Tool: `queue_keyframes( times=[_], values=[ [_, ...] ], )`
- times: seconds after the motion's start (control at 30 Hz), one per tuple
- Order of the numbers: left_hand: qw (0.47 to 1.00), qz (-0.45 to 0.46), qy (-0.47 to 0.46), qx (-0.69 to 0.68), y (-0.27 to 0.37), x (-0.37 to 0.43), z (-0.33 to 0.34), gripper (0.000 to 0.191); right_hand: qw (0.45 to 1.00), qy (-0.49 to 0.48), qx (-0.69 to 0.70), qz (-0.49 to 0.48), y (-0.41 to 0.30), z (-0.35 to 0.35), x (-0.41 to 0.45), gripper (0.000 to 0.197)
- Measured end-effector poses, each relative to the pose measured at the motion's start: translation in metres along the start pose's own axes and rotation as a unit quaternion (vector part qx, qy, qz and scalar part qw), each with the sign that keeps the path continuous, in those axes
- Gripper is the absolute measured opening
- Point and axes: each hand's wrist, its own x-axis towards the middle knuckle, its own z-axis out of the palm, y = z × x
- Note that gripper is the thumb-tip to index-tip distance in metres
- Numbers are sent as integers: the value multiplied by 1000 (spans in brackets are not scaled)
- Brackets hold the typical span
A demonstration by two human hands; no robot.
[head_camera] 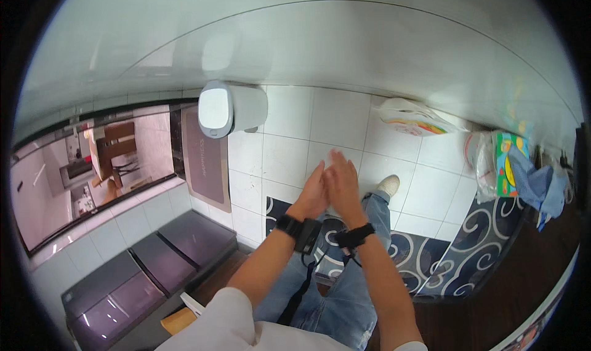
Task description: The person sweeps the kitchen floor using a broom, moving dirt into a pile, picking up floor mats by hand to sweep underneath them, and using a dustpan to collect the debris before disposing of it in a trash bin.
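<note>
My left hand and my right hand meet palm to palm in front of me. Their fingers are stretched out and slightly blurred. I see no object in either hand, though the space between the palms is hidden. A black strap with a boxy device circles my left wrist, and another black strap circles the right. Beneath the hands lie white floor tiles and a dark blue mat with pale swirls. My right foot wears a light shoe.
Against the wall stands a lidded bin, beside a brown mat bearing writing. Rightward are a plastic bag, a green and yellow package and a blue cloth. A glossy dark cabinet runs along the left, below a glass pane.
</note>
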Motion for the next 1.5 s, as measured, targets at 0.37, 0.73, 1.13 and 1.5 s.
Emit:
queue_keyframes(
  times=[0.37, 0.73, 1.13, 1.5],
  values=[
    [987, 6, 159, -5, 145, -78, -361, 46, 963, -163, 78, 201, 12, 227, 8, 35],
    [869, 164, 298, 359, 403, 56, -566, 58, 936, -150, 147, 284, 1, 448, 198, 67],
    [957, 104, 152, 225, 424, 144, -553, 58, 883, -99, 355, 290, -24, 478, 221, 57],
    [918, 88, 218, 319, 355, 114, -510, 56, 890, -77, 336, 297, -1, 435, 159, 45]
  ],
)
